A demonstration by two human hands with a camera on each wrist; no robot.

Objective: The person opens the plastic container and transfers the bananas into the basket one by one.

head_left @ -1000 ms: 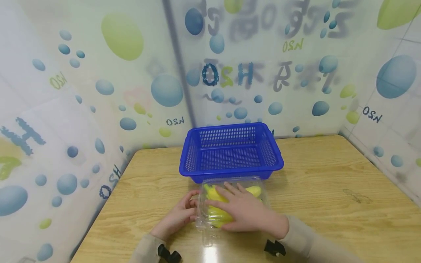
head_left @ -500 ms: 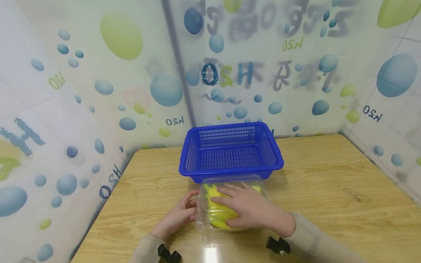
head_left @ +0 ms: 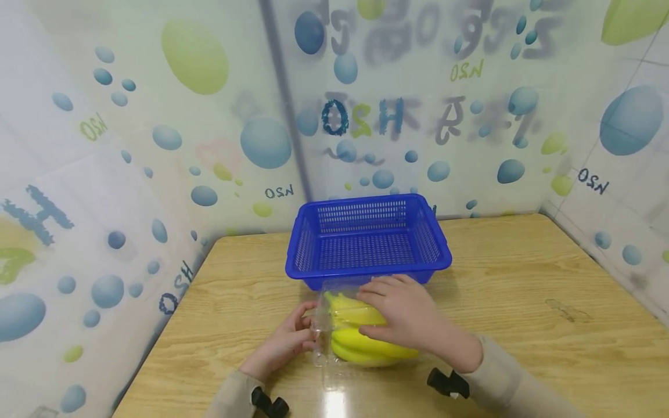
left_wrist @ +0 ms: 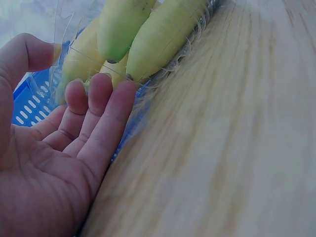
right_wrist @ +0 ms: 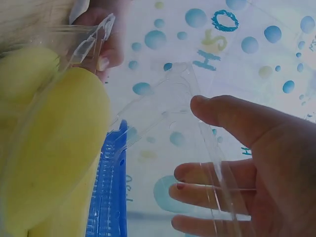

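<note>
A clear plastic clamshell box [head_left: 323, 354] with yellow bananas [head_left: 366, 348] in it lies on the table, right in front of the blue basket. My right hand [head_left: 410, 313] holds the raised clear lid [right_wrist: 200, 133]; in the right wrist view the thumb is at its edge and the fingers show through the plastic behind it. At the box's left end is my left hand [head_left: 284, 339], its fingers loosely bent and the fingertips [left_wrist: 101, 81] right at the plastic. Green-tinged banana ends [left_wrist: 116, 44] show through the box wall in the left wrist view.
The blue basket [head_left: 368, 270] with slotted walls stands behind the box, near the back wall. A wooden table [head_left: 522, 302] spreads to both sides. Walls [head_left: 209, 133] printed with blue and green drops enclose it at the back, left and right.
My right hand has gone from lying flat over the box to holding the lid, drawing back and right. The lid has tilted up and more bananas show. My left hand stays put.
</note>
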